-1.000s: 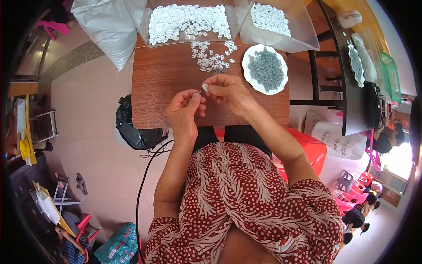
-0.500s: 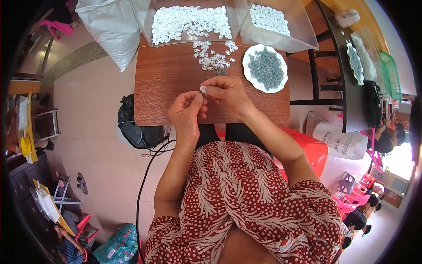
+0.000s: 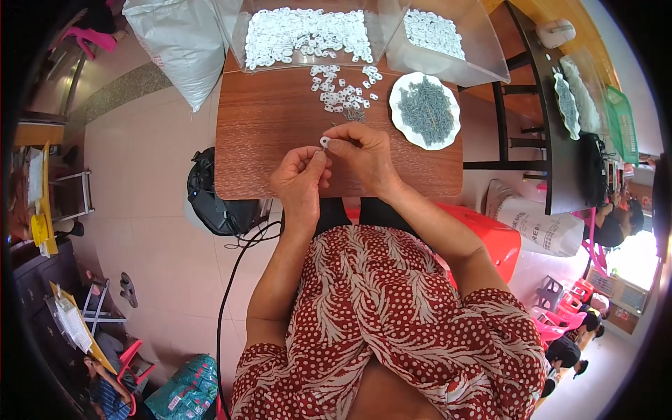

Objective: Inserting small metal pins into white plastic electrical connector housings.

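My right hand [image 3: 367, 159] pinches a small white plastic piece with a hole [image 3: 325, 141] between thumb and fingertips, above the near part of the brown table [image 3: 255, 154]. Close against it, my left hand [image 3: 299, 185] has thumb and forefinger pressed together just below the piece; anything between them is too small to make out. Beyond my hands lie several loose white plastic pieces [image 3: 341, 96] and a little heap of thin grey metal pins [image 3: 355, 115]. To the right, a scalloped white plate [image 3: 453, 127] holds a pile of similar grey pins [image 3: 423, 108].
Two clear plastic tubs, one straight ahead [image 3: 236, 38] and one at the right [image 3: 483, 68], contain many white pieces. A white sack [image 3: 175, 49] stands left of the table. A dark side table [image 3: 556, 175] is at the right, a red stool [image 3: 493, 234] nearby, a black bag [image 3: 210, 199] below left.
Both hands stay together around the white piece, which has turned slightly so its hole shows more plainly. The whole view has shifted a little; nothing else has visibly moved.
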The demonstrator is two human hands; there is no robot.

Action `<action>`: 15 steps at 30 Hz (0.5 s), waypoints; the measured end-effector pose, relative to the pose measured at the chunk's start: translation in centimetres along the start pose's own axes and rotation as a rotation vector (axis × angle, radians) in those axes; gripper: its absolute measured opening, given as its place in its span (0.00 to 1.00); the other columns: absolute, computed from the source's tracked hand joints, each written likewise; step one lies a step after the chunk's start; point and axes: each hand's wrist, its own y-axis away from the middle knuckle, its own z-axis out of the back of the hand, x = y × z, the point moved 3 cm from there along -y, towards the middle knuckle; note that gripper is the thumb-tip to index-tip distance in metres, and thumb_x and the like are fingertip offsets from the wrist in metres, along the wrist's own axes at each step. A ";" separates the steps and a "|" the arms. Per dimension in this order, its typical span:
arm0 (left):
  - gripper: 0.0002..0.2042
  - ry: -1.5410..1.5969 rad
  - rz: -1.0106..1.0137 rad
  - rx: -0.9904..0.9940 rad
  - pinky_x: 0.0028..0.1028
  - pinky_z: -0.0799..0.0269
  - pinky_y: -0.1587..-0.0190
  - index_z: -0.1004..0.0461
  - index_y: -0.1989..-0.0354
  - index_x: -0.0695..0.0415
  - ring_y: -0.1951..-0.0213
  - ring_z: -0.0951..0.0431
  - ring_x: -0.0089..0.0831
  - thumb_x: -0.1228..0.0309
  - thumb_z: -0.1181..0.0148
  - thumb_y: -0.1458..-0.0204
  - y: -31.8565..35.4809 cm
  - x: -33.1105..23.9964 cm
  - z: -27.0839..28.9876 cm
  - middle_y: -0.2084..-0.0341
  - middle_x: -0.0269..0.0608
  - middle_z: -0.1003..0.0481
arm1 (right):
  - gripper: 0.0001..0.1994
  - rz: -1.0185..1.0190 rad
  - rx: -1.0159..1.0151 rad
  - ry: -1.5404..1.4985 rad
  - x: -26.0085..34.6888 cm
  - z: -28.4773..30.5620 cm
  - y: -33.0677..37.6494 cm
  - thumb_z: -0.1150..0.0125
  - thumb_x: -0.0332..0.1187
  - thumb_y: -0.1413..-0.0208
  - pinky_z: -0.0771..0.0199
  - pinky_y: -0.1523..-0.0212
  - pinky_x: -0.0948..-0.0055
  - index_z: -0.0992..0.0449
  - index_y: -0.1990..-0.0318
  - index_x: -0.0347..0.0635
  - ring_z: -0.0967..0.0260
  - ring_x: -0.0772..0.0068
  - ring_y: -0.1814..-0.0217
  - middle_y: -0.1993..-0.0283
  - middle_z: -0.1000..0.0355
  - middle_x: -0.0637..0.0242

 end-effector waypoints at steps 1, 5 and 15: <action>0.04 -0.023 -0.007 0.000 0.15 0.35 0.79 0.28 0.68 0.63 0.80 0.30 0.17 0.75 0.43 0.49 0.0 0.0 0.0 0.78 0.35 0.27 | 0.06 0.027 -0.004 0.029 0.0 0.0 0.0 0.41 0.21 0.51 0.31 0.66 0.84 0.24 0.64 0.34 0.32 0.84 0.67 0.68 0.26 0.70; 0.03 -0.044 -0.007 -0.005 0.15 0.36 0.80 0.28 0.69 0.62 0.81 0.31 0.16 0.76 0.43 0.50 -0.1 -0.1 -0.1 0.79 0.34 0.27 | 0.06 0.041 -0.003 0.029 -0.2 0.1 0.1 0.41 0.20 0.51 0.30 0.65 0.83 0.24 0.64 0.34 0.32 0.84 0.66 0.68 0.26 0.69; 0.03 -0.015 0.022 0.010 0.15 0.37 0.81 0.27 0.70 0.63 0.82 0.32 0.16 0.76 0.43 0.50 -0.5 0.6 0.1 0.80 0.34 0.27 | 0.05 0.021 -0.045 0.042 -0.1 -0.1 0.6 0.40 0.21 0.53 0.31 0.67 0.79 0.24 0.67 0.35 0.32 0.79 0.68 0.69 0.28 0.66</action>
